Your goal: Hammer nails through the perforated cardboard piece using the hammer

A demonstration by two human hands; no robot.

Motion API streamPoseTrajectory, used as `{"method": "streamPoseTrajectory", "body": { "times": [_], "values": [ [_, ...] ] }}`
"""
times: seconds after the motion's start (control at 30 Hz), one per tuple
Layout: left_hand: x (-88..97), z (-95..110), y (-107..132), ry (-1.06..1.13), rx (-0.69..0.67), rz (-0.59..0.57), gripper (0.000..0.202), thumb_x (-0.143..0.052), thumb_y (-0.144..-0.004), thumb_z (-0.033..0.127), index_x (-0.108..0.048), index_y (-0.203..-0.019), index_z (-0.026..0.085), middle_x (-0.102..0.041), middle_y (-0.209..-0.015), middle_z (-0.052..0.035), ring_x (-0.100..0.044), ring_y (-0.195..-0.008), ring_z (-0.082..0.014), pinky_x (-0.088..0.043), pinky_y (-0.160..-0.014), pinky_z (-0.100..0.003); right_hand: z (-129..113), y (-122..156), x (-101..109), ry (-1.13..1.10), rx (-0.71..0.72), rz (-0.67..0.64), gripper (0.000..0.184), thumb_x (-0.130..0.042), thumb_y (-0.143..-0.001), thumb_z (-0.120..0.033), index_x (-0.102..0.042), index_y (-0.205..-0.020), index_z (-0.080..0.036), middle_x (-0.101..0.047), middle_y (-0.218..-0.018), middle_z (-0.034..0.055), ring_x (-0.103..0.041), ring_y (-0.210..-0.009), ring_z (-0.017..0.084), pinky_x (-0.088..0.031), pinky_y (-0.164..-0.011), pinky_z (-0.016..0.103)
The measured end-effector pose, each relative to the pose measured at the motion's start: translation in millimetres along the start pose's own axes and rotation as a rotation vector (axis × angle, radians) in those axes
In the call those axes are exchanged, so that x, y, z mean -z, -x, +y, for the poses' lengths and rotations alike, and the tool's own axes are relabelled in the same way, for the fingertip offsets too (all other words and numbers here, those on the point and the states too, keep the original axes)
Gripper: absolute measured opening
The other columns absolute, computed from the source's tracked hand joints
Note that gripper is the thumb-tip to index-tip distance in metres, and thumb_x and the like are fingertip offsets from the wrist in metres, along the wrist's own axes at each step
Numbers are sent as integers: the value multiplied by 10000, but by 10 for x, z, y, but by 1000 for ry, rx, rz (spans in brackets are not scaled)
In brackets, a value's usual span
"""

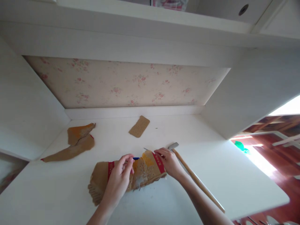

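A torn piece of brown cardboard [150,170] with red printed strips, yellow-orange patches and many small holes lies in front of me. My left hand [122,170] rests over its left part, thumb and fingers pinched together. A slim blue object [136,158] sticks out at those fingertips; its kind is hard to make out. At the upper right edge, my right hand [167,159] has its fingers closed on the cardboard. A thin dark sliver, like a nail or needle [145,148], shows just beyond that edge. Beside my right hand lies a hammer [197,178] with a wooden handle.
On the white desk [234,175], a torn cardboard scrap [81,143] lies at the left. A small hole-punched cardboard rectangle [139,126] is at the back. White side panels and a shelf [140,18] enclose the desk. Past its right edge is a reddish floor [278,153].
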State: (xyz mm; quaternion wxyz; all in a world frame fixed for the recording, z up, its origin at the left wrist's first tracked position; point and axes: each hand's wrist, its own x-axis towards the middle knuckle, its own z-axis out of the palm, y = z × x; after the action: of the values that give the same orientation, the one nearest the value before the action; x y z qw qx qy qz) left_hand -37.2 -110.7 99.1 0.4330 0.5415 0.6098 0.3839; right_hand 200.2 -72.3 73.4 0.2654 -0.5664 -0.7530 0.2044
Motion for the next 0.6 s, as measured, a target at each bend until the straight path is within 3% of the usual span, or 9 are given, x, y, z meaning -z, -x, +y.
{"method": "streamPoseTrajectory", "body": {
  "times": [0.17,0.3,0.4,0.6],
  "values": [
    [-5,-15,-13,70,31,23,462,-455,-914,575,-583,-1139,192,-612,-735,-1,-591,-694,-185,-456,-699,-291,36,-426,-200,18,33,-122,257,-514,-910,-125,-715,-1059,-183,-687,-1055,85,-662,-913,177,-497,-816,251],
    [-18,11,-7,75,16,28,447,-475,-913,553,-585,-1141,184,-581,-675,19,-587,-672,-184,-454,-659,-279,64,-499,-270,94,13,-206,198,-529,-908,-139,-720,-879,-181,-674,-973,71,-618,-944,196,-461,-854,271],
    [-27,29,-5,58,13,17,424,-481,-916,536,-585,-1137,189,-569,-656,28,-579,-651,-174,-444,-614,-261,47,-504,-319,117,-29,-243,216,-490,-936,-147,-682,-847,-191,-656,-975,72,-589,-963,203,-447,-880,287],
    [-22,38,8,35,6,9,381,-488,-925,499,-584,-1131,192,-574,-657,32,-576,-644,-158,-445,-601,-245,160,-531,-411,-5,-183,-138,132,-497,-898,-112,-612,-909,-176,-642,-984,119,-577,-945,232,-443,-855,327]
  ]
}}
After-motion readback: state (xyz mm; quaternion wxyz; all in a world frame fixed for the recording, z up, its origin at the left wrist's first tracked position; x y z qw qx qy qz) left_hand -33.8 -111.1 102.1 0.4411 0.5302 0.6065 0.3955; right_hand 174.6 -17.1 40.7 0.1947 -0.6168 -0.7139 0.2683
